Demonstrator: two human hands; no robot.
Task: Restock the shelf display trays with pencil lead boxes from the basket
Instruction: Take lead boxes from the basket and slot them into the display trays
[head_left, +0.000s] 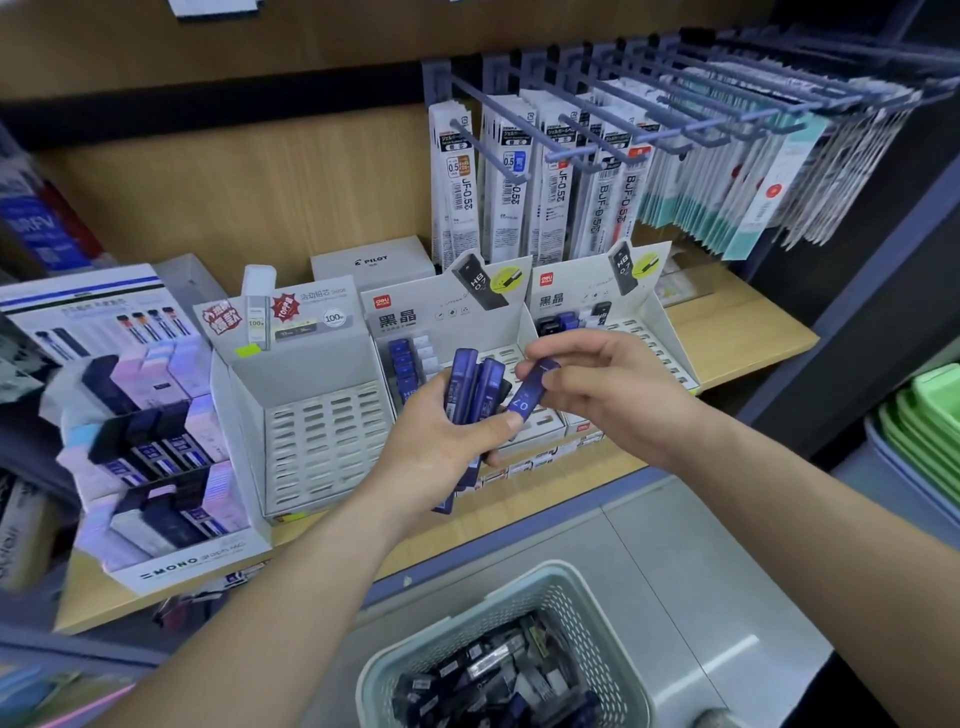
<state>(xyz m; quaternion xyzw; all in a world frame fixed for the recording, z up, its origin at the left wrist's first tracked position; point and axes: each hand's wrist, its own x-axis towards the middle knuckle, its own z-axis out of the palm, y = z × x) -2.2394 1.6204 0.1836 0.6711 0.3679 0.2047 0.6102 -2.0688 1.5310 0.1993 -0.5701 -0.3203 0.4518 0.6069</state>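
The left hand (441, 436) grips a bundle of dark blue pencil lead boxes (470, 384), and its palm hides their lower ends. The right hand (613, 384) pinches a single blue box (531, 394) just beside the bundle. Both hands cover most of the middle display tray (415, 312) on the shelf (737, 332). The near basket (587, 618) is cut off at the bottom edge and holds a blurred heap of boxes.

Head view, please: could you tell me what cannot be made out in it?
Head view only:
Middle tray: front slots hidden behind the left hand and right hand.
Blue boxes held by the left hand: count unclear, fingers cover them.
Single box pinched by the right hand: label partly under fingers.
Basket: cut off by the bottom edge; labels inside too small.
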